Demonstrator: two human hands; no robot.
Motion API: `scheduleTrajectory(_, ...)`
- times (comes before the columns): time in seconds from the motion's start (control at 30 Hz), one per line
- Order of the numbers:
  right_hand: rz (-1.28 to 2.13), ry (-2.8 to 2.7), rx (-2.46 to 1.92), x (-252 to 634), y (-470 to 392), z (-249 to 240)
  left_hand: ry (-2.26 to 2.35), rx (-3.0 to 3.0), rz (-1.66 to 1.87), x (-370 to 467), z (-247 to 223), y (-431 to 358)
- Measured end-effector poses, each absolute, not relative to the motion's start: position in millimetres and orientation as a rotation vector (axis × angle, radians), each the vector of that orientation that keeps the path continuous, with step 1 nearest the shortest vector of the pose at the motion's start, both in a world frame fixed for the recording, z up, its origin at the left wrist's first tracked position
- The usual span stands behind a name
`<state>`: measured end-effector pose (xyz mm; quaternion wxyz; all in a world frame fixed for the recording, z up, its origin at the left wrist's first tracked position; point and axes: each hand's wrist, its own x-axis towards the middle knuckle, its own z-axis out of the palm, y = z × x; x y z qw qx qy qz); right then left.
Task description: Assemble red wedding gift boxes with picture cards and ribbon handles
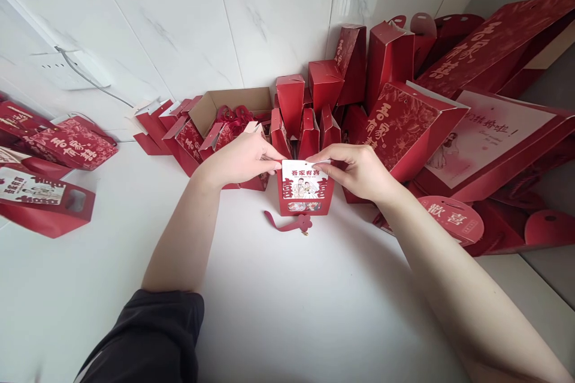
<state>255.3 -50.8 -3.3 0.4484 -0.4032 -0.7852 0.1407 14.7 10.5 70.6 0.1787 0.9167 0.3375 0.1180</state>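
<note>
A small red gift box [304, 209] stands upright on the white table, its white printed front card showing a couple and its small window showing colourful contents. My left hand [245, 157] pinches the top left corner of this box between thumb and fingers. At the top right corner, my right hand [354, 167] is closed on the box's upper edge, near a small hole in the card. Just in front of the box lies a red ribbon [287, 226] with a flower-shaped end and a tiny gold-coloured piece. The back of the box is hidden from me.
Behind the box, a brown cardboard carton [231, 97] holds dark red ribbons [236, 116]. Several red gift boxes [326, 75] crowd along the tiled wall, with larger ones [404, 116] at the right. More red boxes [54, 224] stand at far left, below a wall socket [72, 72] with a cable.
</note>
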Motion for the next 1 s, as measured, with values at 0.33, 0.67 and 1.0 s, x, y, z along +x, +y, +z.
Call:
scheduleTrajectory(0.33,0.158,-2.069,-1.057,255.4,-54.9,1.3,0.994,2.57,0.25,10.9,71.4,13.6)
scheduleTrajectory(0.67,0.279,-1.985,-1.044,250.2,-53.2,-1.3,0.989,2.669,0.38,39.5,56.0,6.5)
scheduleTrajectory(1.0,0.36,-1.947,-1.274,246.7,-47.4,-10.4,1.08,2.723,0.417,43.9,53.9,-1.3)
